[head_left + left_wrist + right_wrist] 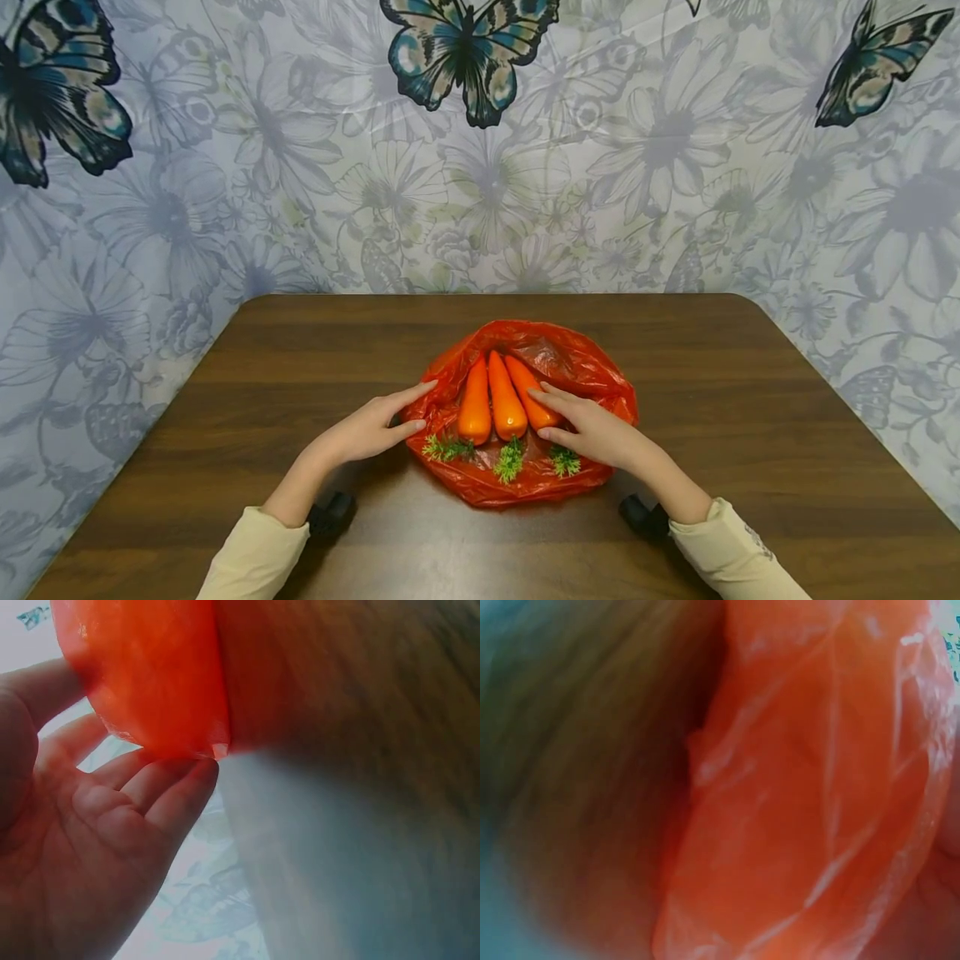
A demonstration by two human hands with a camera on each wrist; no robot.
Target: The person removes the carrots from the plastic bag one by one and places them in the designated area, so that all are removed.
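A red plastic bag lies spread open on the table, its rim rolled into a rough round. Inside it, three orange carrots, the left, middle and right one, lie side by side, tips away from me, with leafy green tops toward me. My left hand touches the bag's left edge with fingers extended; the left wrist view shows them against the red plastic. Reaching over the bag's right rim, my right hand has its fingertips at the right carrot. Plastic hides most of it in the right wrist view.
The brown wooden table has rounded far corners. Behind it hangs a pale cloth printed with flowers and butterflies. A dark wrist device sits under my left wrist, and another device is under my right.
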